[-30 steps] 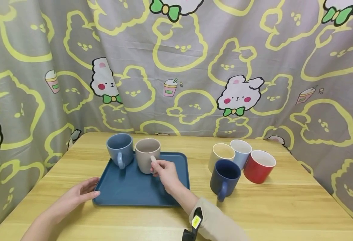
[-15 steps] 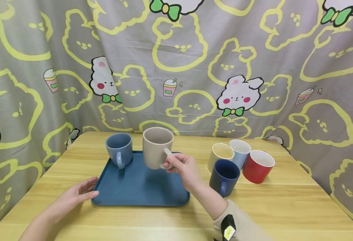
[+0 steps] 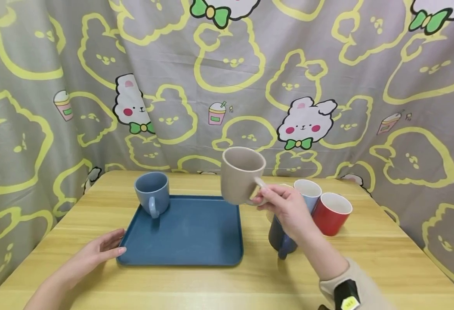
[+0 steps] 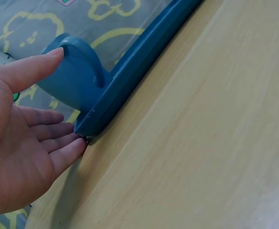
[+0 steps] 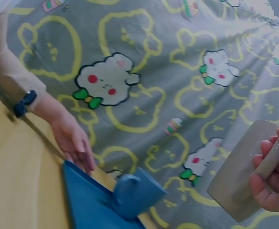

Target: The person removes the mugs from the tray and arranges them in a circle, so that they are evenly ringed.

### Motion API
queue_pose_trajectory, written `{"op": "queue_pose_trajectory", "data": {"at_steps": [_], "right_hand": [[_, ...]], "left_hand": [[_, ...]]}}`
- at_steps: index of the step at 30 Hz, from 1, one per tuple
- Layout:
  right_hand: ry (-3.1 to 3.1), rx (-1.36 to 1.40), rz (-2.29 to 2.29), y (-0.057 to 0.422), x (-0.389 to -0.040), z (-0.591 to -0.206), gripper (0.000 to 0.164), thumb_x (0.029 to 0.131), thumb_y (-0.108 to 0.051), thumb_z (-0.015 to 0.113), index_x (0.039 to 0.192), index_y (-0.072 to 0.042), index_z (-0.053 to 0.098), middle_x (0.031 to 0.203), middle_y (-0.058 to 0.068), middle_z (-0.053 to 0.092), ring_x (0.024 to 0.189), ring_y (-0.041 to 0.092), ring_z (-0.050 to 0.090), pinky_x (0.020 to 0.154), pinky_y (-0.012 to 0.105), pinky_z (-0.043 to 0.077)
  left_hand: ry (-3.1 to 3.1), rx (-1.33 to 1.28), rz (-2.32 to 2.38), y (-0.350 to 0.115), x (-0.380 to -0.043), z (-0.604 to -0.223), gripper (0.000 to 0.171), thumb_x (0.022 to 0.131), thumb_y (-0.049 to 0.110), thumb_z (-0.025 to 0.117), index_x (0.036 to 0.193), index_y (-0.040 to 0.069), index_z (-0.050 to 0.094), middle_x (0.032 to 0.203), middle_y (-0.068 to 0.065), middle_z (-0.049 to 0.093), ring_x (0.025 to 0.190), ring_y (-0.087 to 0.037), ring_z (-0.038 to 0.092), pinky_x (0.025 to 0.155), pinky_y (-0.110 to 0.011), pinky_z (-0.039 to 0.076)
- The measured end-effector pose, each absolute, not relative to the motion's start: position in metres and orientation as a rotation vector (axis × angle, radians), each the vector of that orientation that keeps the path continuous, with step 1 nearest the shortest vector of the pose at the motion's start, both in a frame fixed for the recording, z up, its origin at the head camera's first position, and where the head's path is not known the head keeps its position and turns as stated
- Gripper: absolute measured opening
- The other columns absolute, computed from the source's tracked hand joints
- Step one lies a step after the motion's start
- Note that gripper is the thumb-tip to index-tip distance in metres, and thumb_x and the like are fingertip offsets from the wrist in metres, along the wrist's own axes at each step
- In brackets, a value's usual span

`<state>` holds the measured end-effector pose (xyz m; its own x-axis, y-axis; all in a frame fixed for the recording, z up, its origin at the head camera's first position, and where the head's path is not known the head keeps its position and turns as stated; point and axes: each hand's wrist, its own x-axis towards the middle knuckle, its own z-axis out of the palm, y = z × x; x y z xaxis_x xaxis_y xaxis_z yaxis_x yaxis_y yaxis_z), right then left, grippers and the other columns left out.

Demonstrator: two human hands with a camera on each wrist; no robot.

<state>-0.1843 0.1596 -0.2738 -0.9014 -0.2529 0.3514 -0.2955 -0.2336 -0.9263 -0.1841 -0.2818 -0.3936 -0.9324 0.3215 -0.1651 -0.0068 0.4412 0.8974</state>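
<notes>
Beige and matt, the mug hangs in the air between the tray and the cluster of mugs to the right, clear of the table and leaning a little. The fingers of the right hand are clamped on its handle alone, so the main risk, I'd judge, is twist: the weight sits off to one side and a loose pinch could let the body dip. Lowering it here could also knock the navy mug, which stands partly hidden behind the hand, or the light blue mug and red mug crowded close by; the hidden clearance would be the cause.

The right forearm slants up and inward from the lower right corner, hand leading, wrist near straight. The left hand lies low at the tray's near left side, thumb well apart from the straight fingers, the tips seeming to touch the edge. So light a contact might not stop the tray, with its blue-grey mug, from sliding if bumped.
</notes>
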Motion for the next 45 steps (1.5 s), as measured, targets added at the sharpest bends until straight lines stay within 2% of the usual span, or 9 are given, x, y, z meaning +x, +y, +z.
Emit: {"op": "queue_pose_trajectory", "data": {"at_steps": [6, 15, 21, 27, 34, 41, 45], "right_hand": [[-1.802, 0.807, 2.373, 0.196, -0.177, -0.271, 0.028, 0.096, 0.000, 0.045, 0.088, -0.007, 0.071, 0.081, 0.003, 0.068, 0.078, 0.012, 0.064, 0.074, 0.028, 0.052], [-1.581, 1.008, 2.396, 0.259, -0.165, -0.282, 0.035, 0.093, 0.016, 0.031, 0.093, 0.010, 0.065, 0.088, 0.017, 0.068, 0.084, 0.023, 0.066, 0.078, 0.032, 0.052], [-1.484, 1.100, 2.427, 0.295, -0.155, -0.295, 0.040, 0.092, 0.020, 0.021, 0.100, 0.017, 0.061, 0.095, 0.022, 0.066, 0.092, 0.028, 0.064, 0.083, 0.034, 0.050], [-1.480, 1.099, 2.405, 0.327, -0.134, -0.310, 0.045, 0.092, 0.021, 0.012, 0.101, 0.022, 0.056, 0.099, 0.027, 0.063, 0.097, 0.032, 0.062, 0.086, 0.035, 0.048], [-1.652, 1.013, 2.357, 0.363, -0.114, -0.327, 0.048, 0.094, 0.017, 0.008, 0.105, 0.019, 0.055, 0.106, 0.025, 0.062, 0.102, 0.030, 0.060, 0.088, 0.032, 0.047], [-1.616, 1.105, 2.408, 0.388, -0.111, -0.354, 0.049, 0.093, 0.018, 0.004, 0.114, 0.024, 0.048, 0.112, 0.028, 0.059, 0.108, 0.031, 0.057, 0.089, 0.032, 0.046], [-1.619, 1.084, 2.439, 0.395, -0.112, -0.368, 0.051, 0.093, 0.017, 0.004, 0.117, 0.022, 0.049, 0.114, 0.026, 0.059, 0.109, 0.029, 0.057, 0.090, 0.032, 0.045]], "left_hand": [[2.394, 0.254, 1.482, -0.282, -0.182, -0.395, 0.071, 0.095, 0.024, 0.052, 0.140, -0.016, 0.014, 0.144, -0.036, 0.018, 0.132, -0.048, 0.020, 0.084, -0.012, 0.035], [2.399, 0.247, 1.474, -0.281, -0.183, -0.394, 0.070, 0.095, 0.025, 0.051, 0.141, -0.015, 0.016, 0.144, -0.034, 0.019, 0.133, -0.047, 0.018, 0.084, -0.012, 0.035], [2.374, 0.240, 1.502, -0.279, -0.182, -0.395, 0.071, 0.095, 0.025, 0.052, 0.141, -0.015, 0.016, 0.144, -0.035, 0.019, 0.132, -0.047, 0.019, 0.083, -0.010, 0.034], [2.353, 0.227, 1.499, -0.277, -0.183, -0.397, 0.071, 0.095, 0.026, 0.052, 0.141, -0.014, 0.016, 0.144, -0.034, 0.019, 0.133, -0.047, 0.018, 0.089, -0.019, 0.036], [2.364, 0.249, 1.514, -0.279, -0.185, -0.396, 0.070, 0.095, 0.025, 0.051, 0.141, -0.014, 0.016, 0.145, -0.034, 0.019, 0.132, -0.047, 0.019, 0.083, -0.011, 0.035], [2.391, 0.247, 1.496, -0.280, -0.185, -0.393, 0.070, 0.095, 0.025, 0.051, 0.141, -0.015, 0.016, 0.144, -0.034, 0.020, 0.132, -0.047, 0.018, 0.083, -0.010, 0.034], [2.384, 0.240, 1.502, -0.281, -0.185, -0.393, 0.070, 0.095, 0.025, 0.051, 0.141, -0.015, 0.015, 0.144, -0.035, 0.018, 0.133, -0.047, 0.017, 0.082, -0.010, 0.034]]}}
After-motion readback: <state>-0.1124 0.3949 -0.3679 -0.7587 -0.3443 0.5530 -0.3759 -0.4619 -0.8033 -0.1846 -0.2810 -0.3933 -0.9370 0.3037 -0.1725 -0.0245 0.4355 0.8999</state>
